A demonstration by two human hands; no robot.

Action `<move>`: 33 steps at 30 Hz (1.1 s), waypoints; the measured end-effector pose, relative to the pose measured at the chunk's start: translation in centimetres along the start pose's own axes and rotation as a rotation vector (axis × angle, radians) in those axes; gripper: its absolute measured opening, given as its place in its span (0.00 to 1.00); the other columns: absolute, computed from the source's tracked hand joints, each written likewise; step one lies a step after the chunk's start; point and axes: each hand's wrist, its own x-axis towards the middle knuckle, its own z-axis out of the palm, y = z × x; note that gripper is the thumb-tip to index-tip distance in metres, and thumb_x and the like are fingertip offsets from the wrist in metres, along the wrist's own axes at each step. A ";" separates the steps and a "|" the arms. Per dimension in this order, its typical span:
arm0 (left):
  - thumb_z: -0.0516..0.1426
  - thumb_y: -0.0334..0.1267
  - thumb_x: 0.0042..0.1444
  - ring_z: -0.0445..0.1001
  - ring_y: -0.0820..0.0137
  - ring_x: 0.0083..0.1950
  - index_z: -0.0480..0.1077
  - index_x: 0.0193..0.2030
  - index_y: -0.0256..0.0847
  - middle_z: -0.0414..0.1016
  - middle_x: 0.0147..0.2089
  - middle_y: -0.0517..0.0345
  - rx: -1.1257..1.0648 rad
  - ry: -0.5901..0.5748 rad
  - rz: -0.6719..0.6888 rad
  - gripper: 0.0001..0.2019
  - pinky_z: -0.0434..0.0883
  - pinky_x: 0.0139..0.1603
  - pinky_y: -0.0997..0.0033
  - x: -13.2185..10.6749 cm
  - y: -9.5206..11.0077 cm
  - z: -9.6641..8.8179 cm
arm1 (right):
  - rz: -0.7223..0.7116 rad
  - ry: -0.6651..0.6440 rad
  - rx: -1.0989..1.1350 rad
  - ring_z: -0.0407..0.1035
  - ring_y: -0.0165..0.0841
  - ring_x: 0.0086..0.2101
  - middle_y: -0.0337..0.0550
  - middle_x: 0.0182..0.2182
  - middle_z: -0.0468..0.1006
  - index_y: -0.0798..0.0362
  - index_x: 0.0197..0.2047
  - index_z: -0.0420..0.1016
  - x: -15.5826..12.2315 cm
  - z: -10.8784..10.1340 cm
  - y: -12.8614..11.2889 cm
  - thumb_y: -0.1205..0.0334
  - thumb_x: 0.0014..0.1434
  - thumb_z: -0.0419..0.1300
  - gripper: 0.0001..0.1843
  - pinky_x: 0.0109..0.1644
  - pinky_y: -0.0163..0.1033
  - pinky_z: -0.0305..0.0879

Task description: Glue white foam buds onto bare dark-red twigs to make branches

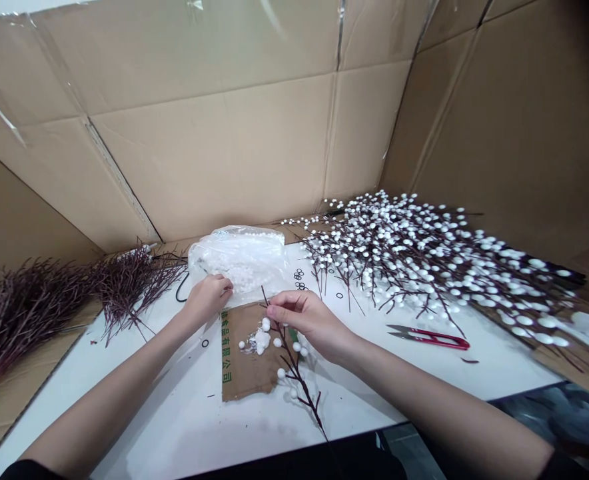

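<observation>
A brown twig [290, 361] with white berries slants over the right side of a cardboard piece [247, 383], its upper end pinched in the right hand [319, 323]. Apart from it, the left hand [212, 291] has bunched fingertips at the plastic bag [239, 257] — whether they grip anything, I can't tell. If the twig dips left, I judge it could stick to the white blob [262, 341]. Its tip reaches the table's [164, 423] near edge — a snag risk; I see open room near left.
</observation>
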 end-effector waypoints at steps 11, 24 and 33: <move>0.52 0.36 0.58 0.73 0.66 0.41 0.71 0.38 0.38 0.74 0.39 0.51 -0.198 0.187 -0.029 0.08 0.69 0.43 0.67 -1.4 2.3 -1.2 | 0.033 0.028 0.043 0.62 0.24 0.24 0.36 0.23 0.72 0.56 0.29 0.76 -0.2 0.0 0.2 0.55 0.50 0.65 0.11 0.27 0.31 0.56; 0.63 0.37 0.50 0.77 0.72 0.40 0.74 0.36 0.40 0.79 0.36 0.58 -1.557 0.113 -0.398 0.07 0.72 0.46 0.73 -6.6 10.5 -2.7 | -0.038 0.012 0.003 0.62 0.24 0.22 0.37 0.24 0.73 0.55 0.29 0.75 -0.5 0.3 0.4 0.57 0.50 0.65 0.09 0.25 0.31 0.59; 0.63 0.36 0.49 0.77 0.74 0.36 0.74 0.34 0.39 0.79 0.36 0.59 -1.598 0.119 -0.426 0.06 0.74 0.45 0.74 -6.8 11.1 -2.3 | -0.041 0.034 -0.028 0.62 0.22 0.19 0.35 0.22 0.72 0.55 0.27 0.72 -0.6 0.7 0.3 0.56 0.48 0.67 0.11 0.22 0.28 0.59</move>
